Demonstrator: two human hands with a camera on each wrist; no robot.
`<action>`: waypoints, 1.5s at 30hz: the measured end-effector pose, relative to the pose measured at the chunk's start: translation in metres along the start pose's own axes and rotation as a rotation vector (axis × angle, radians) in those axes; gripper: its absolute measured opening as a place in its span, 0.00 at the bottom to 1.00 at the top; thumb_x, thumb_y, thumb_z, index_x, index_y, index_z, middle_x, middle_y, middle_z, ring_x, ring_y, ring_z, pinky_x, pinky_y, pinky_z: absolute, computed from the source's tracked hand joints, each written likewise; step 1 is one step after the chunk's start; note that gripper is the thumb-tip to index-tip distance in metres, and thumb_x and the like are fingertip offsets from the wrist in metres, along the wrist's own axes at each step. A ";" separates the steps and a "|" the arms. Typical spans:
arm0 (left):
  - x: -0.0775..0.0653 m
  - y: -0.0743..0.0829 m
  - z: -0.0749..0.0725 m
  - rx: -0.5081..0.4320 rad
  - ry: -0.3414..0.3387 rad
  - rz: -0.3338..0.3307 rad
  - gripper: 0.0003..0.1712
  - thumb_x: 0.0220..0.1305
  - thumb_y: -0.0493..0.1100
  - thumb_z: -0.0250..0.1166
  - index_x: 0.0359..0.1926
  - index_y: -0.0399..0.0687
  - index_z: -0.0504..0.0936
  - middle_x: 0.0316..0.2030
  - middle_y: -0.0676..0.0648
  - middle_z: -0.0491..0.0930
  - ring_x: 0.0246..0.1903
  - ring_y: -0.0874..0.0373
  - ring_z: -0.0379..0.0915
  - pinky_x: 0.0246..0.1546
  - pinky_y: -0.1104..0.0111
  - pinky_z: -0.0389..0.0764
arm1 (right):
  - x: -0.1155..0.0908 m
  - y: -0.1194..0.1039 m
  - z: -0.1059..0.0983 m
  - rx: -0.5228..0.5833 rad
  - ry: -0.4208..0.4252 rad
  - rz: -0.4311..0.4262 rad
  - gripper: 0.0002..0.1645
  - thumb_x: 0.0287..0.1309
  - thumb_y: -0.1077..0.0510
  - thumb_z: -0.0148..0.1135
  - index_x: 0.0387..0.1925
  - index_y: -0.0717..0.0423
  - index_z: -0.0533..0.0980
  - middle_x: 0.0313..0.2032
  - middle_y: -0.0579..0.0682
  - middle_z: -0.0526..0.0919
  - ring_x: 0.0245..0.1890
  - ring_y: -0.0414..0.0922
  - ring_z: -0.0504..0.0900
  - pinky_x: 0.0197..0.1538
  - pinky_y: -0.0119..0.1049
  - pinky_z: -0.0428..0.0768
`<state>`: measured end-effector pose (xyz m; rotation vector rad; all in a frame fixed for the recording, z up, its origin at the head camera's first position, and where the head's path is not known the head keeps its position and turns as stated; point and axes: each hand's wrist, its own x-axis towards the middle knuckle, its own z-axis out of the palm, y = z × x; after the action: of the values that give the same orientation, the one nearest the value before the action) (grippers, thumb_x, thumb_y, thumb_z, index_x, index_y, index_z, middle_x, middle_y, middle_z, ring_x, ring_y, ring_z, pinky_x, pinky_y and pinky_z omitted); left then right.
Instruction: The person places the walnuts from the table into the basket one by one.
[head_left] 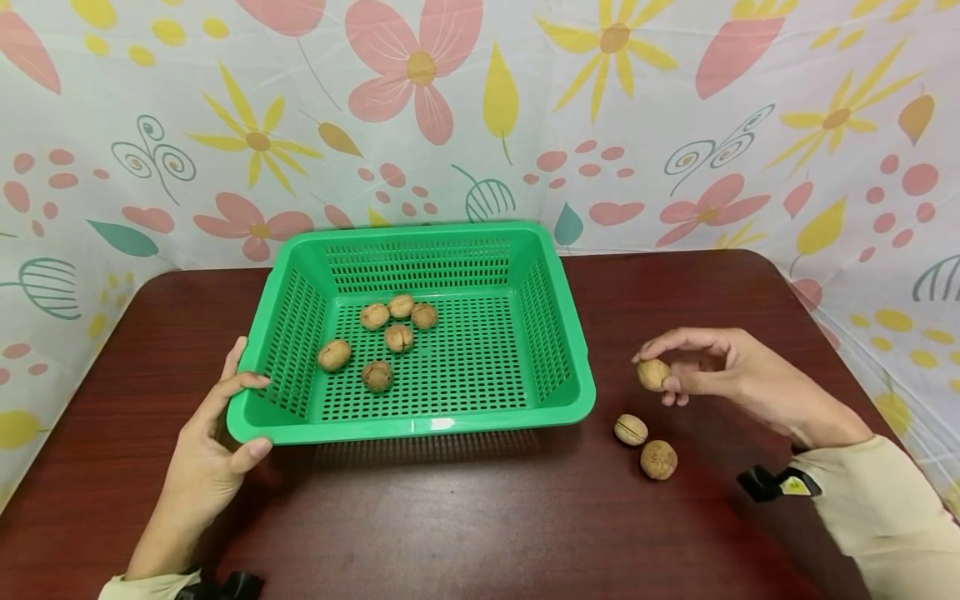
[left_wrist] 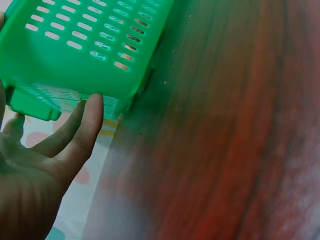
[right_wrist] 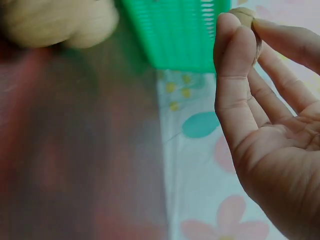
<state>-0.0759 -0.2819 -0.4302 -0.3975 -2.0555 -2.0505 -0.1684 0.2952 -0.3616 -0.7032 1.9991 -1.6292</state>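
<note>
The walnut (head_left: 653,374), in the head view, sits between the thumb and fingers of the right hand (head_left: 738,379), a narrow pinch, outside the green basket (head_left: 337,431) and just beyond its right side. Two loose walnuts (head_left: 658,460) lie close together on the dark red table (head_left: 480,517), below that hand. Six others (head_left: 377,376) rest on the basket's slotted floor, all toward its left half. The left hand (head_left: 206,458) holds the basket's near left corner, its thumb at the front rim and fingers over the left rim. Behind the table hangs a white flowered cloth (head_left: 247,200).

The left wrist view shows the basket's slotted outer wall at the upper left, with the left hand's fingers and thumb spread about the corner; part of that grip is cut off by the picture's edge.

The right wrist view shows the pinched walnut at the fingertips, partly hidden by them, with the basket behind. Blurred tan shapes fill the upper left corner.
</note>
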 end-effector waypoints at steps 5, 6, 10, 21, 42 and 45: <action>0.001 0.002 0.001 0.024 0.012 -0.031 0.34 0.59 0.29 0.74 0.62 0.22 0.67 0.85 0.42 0.43 0.79 0.61 0.55 0.60 0.82 0.75 | 0.016 -0.023 0.004 -0.033 0.040 -0.007 0.19 0.70 0.74 0.56 0.60 0.70 0.76 0.56 0.53 0.86 0.36 0.49 0.85 0.42 0.40 0.88; 0.001 0.003 0.001 0.031 0.015 -0.042 0.35 0.59 0.29 0.74 0.62 0.21 0.67 0.85 0.42 0.43 0.79 0.61 0.54 0.60 0.82 0.75 | 0.019 -0.028 0.006 -0.043 0.052 0.000 0.19 0.70 0.73 0.57 0.61 0.69 0.76 0.56 0.53 0.85 0.36 0.49 0.85 0.42 0.40 0.88; 0.000 0.004 0.001 0.049 0.018 -0.061 0.36 0.59 0.29 0.75 0.62 0.20 0.66 0.85 0.42 0.42 0.80 0.60 0.52 0.61 0.82 0.74 | 0.034 -0.042 0.013 -0.006 0.066 0.002 0.21 0.70 0.72 0.59 0.63 0.69 0.76 0.55 0.55 0.86 0.37 0.49 0.84 0.44 0.39 0.87; -0.001 0.002 0.000 0.046 0.017 -0.054 0.35 0.59 0.31 0.75 0.62 0.21 0.67 0.85 0.42 0.43 0.80 0.60 0.53 0.61 0.82 0.75 | 0.084 -0.074 0.039 0.086 0.006 0.018 0.20 0.70 0.67 0.64 0.60 0.66 0.78 0.50 0.58 0.86 0.38 0.51 0.86 0.46 0.42 0.87; 0.000 0.002 0.001 0.046 0.014 0.008 0.34 0.58 0.33 0.77 0.61 0.24 0.71 0.84 0.41 0.46 0.80 0.60 0.53 0.61 0.83 0.74 | 0.197 -0.093 0.092 0.281 -0.233 0.008 0.19 0.65 0.70 0.62 0.57 0.60 0.82 0.56 0.58 0.85 0.40 0.54 0.88 0.48 0.41 0.85; 0.000 0.002 0.000 0.056 0.016 0.007 0.34 0.58 0.33 0.77 0.61 0.24 0.71 0.84 0.41 0.46 0.80 0.60 0.52 0.61 0.83 0.74 | 0.212 -0.088 0.098 0.292 -0.246 0.001 0.19 0.66 0.70 0.62 0.57 0.61 0.81 0.58 0.58 0.84 0.41 0.53 0.88 0.48 0.41 0.84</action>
<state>-0.0749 -0.2814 -0.4287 -0.3765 -2.0942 -1.9810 -0.2585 0.0708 -0.3008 -0.7484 1.5502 -1.6961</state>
